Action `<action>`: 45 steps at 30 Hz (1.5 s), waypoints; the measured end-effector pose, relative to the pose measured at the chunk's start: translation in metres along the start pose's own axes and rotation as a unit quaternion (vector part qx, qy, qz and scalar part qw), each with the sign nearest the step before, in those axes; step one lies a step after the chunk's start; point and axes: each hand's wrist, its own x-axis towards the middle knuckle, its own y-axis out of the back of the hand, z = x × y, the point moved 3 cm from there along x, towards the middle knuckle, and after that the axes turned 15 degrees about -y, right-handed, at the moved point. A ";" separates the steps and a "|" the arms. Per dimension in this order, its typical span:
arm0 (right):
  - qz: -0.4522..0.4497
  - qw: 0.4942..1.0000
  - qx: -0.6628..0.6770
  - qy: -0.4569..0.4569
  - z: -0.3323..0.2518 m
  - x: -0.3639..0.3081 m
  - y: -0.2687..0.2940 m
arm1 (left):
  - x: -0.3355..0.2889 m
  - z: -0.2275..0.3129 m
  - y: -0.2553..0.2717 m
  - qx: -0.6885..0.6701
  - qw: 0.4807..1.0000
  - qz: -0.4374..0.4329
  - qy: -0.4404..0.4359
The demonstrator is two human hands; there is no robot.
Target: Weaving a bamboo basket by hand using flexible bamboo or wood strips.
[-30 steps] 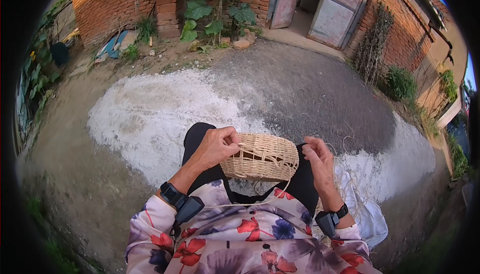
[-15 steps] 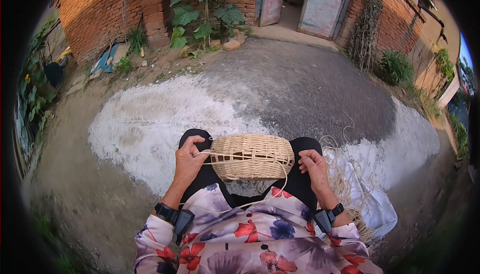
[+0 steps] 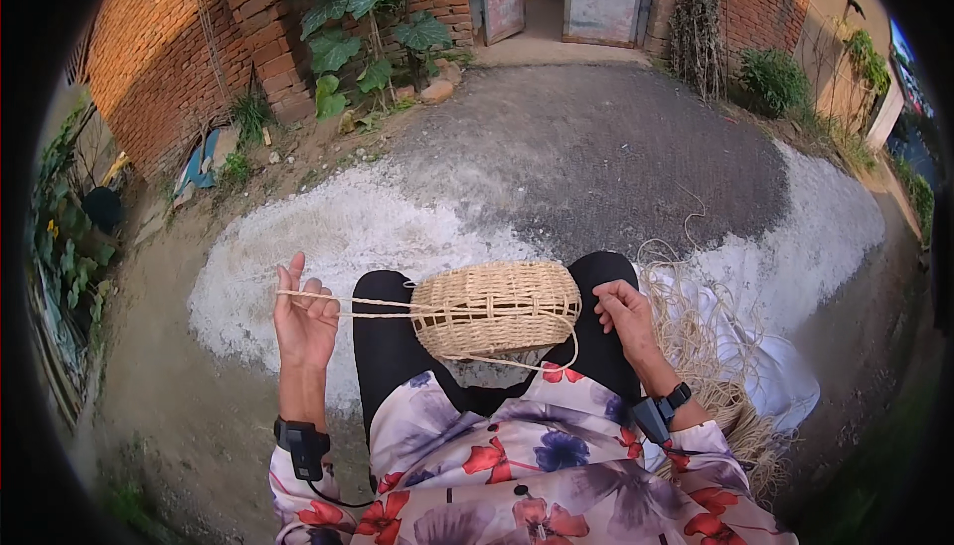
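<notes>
A woven straw-coloured basket [image 3: 487, 282] rests on its side across my knees, with an open gap running along its middle. Out to the left, my left hand [image 3: 306, 324] has its fingers curled round a cord [image 3: 374, 302]. Two strands of it stretch nearly straight from the hand to the basket's left end. Another length loops from the basket's right end and runs back beneath it. My right hand [image 3: 626, 318] is by my right knee, just right of the basket, its thumb and fingers bent together; whether anything is pinched there is hidden.
To my right, a heap of loose cord [image 3: 720, 396] lies on a white sack [image 3: 780, 371]. Ahead is paved ground with a white patch [image 3: 298, 242]. Farther off stand a brick wall [image 3: 149, 68], a leafy climbing plant [image 3: 373, 8] and an open metal door [image 3: 603, 3].
My left hand has moved away from the basket to the left, drawing the cord out. The loop on the right has shortened. The right hand stays near the knee.
</notes>
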 end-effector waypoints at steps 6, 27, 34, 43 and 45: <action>0.015 1.000 -0.005 -0.004 -0.002 -0.005 0.006 | 0.052 0.013 0.088 0.500 0.825 -0.168 -0.201; -0.017 0.881 -0.314 0.355 -0.054 -0.039 -0.086 | -0.068 -0.001 -0.085 0.289 0.808 -0.503 -0.100; -0.018 0.845 -0.378 0.377 -0.056 -0.043 -0.100 | -0.076 -0.001 -0.095 0.251 0.825 -0.505 -0.037; 0.018 0.922 -0.305 0.240 -0.035 -0.019 -0.041 | -0.087 -0.020 -0.061 0.223 0.841 -0.487 0.079; 0.027 0.906 -0.350 0.238 -0.030 -0.023 -0.043 | -0.089 -0.015 -0.058 0.214 0.832 -0.507 0.073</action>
